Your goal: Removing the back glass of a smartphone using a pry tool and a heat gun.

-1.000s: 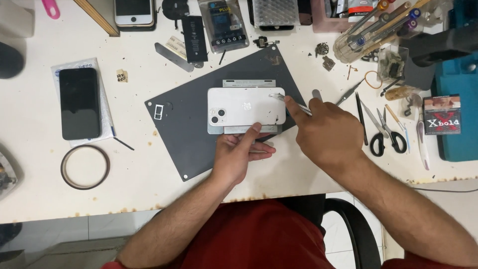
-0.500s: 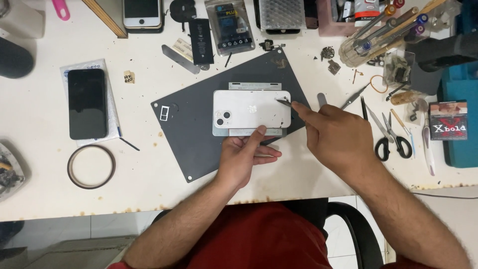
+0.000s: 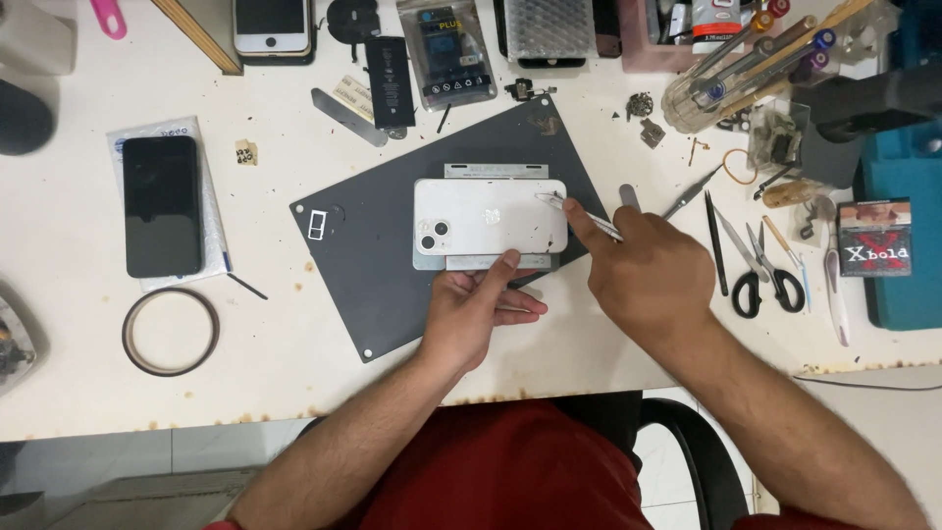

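Note:
A white smartphone (image 3: 488, 218) lies face down in a metal clamp frame (image 3: 491, 172) on a dark grey work mat (image 3: 373, 265). My left hand (image 3: 476, 314) rests on the mat and presses its fingertips against the near edge of the phone and frame. My right hand (image 3: 648, 270) holds a thin silver metal tool (image 3: 579, 213) like a pen, its tip touching the phone's right end.
A black phone (image 3: 162, 206) on a plastic bag and a tape roll (image 3: 170, 331) lie at the left. Scissors (image 3: 760, 275), tweezers, a small red-and-black box (image 3: 874, 238) and a teal case sit at the right. Batteries, another phone and parts line the far edge.
The view shifted slightly. My right hand and the tool stay at the phone's right end; my left hand keeps bracing the near edge.

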